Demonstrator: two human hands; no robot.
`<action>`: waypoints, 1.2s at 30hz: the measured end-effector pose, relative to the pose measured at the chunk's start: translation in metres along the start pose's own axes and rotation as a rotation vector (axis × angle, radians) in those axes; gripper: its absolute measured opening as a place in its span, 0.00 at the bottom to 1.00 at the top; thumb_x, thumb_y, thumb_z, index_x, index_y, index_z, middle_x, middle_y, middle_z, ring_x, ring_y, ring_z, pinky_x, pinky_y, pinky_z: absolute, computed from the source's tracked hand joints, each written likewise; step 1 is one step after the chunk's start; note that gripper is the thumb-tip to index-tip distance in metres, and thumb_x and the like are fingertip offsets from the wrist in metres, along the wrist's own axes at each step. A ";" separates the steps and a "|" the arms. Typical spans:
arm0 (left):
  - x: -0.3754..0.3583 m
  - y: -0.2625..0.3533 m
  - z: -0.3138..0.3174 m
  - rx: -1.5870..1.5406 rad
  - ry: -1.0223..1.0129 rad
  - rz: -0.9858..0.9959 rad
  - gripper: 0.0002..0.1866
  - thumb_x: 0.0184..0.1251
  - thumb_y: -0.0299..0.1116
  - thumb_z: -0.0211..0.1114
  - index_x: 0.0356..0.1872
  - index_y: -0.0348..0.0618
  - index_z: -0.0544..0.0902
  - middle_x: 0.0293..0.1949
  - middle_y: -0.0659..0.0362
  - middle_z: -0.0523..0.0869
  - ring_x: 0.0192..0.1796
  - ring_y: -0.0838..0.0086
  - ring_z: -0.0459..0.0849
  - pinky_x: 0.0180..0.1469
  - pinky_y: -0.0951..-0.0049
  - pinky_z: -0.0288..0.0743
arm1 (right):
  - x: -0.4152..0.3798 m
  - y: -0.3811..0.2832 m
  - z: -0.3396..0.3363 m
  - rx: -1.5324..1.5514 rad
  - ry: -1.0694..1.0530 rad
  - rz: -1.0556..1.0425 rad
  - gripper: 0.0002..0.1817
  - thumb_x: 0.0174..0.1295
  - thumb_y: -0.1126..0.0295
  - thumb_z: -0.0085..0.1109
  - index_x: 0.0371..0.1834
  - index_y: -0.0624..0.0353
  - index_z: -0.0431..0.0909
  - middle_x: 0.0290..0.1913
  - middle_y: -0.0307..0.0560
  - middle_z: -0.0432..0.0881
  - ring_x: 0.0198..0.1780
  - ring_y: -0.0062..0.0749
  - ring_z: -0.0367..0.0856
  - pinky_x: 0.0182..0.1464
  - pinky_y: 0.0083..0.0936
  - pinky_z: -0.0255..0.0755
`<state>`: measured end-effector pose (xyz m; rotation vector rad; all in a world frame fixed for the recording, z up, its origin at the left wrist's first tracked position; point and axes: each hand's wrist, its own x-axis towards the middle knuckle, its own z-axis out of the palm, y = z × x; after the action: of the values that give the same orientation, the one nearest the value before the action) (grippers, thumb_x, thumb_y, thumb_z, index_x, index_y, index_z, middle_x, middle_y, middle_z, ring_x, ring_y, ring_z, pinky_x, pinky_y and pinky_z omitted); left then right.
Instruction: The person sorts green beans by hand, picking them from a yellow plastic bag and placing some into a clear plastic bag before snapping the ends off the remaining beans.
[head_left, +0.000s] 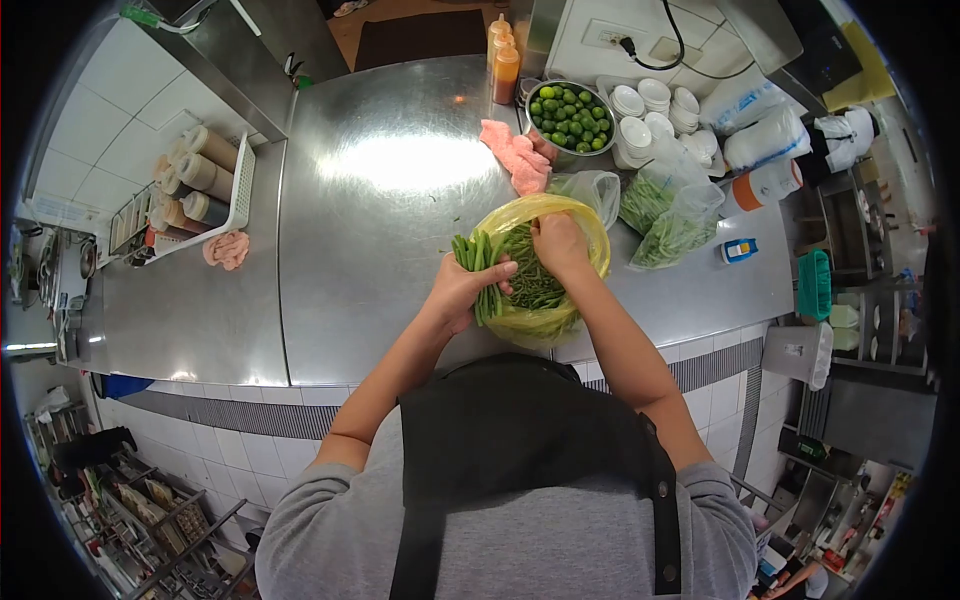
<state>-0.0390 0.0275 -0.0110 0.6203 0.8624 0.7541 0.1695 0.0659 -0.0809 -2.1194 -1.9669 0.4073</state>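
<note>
A bunch of long green beans [478,262] is gripped in my left hand [468,290], its thumb laid across the stalks. The bunch stands over the left rim of a yellow plastic bag [592,222]. Inside that opened bag lie many more green beans [540,290], partly hidden by my hands. My right hand [560,245] reaches over the bag's far right side, its fingers curled down and closed at the beans; their tips are mostly hidden. A clear plastic bag [598,190] lies just behind the yellow one.
On the steel counter [370,280] are a pink cloth [515,157], a bowl of green limes [570,118], sauce bottles [506,75], stacked white cups [635,132] and bagged greens [668,225]. A white basket [240,185] of bottles stands at left; a blue-and-yellow item [738,250] lies right.
</note>
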 end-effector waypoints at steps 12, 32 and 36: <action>0.011 0.007 0.008 0.666 0.154 0.610 0.08 0.60 0.23 0.76 0.39 0.33 0.87 0.30 0.61 0.90 0.28 0.83 0.84 0.32 0.78 0.79 | -0.061 -0.038 -0.090 0.089 0.125 -0.388 0.03 0.63 0.75 0.60 0.34 0.62 0.77 0.36 0.52 0.77 0.44 0.50 0.80 0.47 0.43 0.74; 0.008 0.013 -0.001 -0.582 -0.095 -0.014 0.12 0.69 0.23 0.69 0.49 0.43 0.78 0.47 0.56 0.86 0.29 0.85 0.80 0.32 0.81 0.82 | -0.082 -0.056 -0.072 1.151 -0.039 -0.091 0.12 0.62 0.76 0.69 0.49 0.61 0.84 0.46 0.42 0.78 0.49 0.27 0.80 0.53 0.26 0.74; 0.011 0.004 0.002 -0.483 -0.095 -0.005 0.12 0.68 0.24 0.70 0.49 0.43 0.78 0.46 0.57 0.87 0.29 0.85 0.80 0.32 0.80 0.82 | -0.083 -0.073 -0.070 1.394 -0.073 -0.082 0.05 0.66 0.75 0.65 0.42 0.63 0.81 0.42 0.41 0.78 0.47 0.27 0.81 0.52 0.26 0.73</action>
<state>-0.0343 0.0380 -0.0119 0.2205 0.5641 0.8829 0.1203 -0.0092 0.0138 -1.0766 -1.0845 1.3264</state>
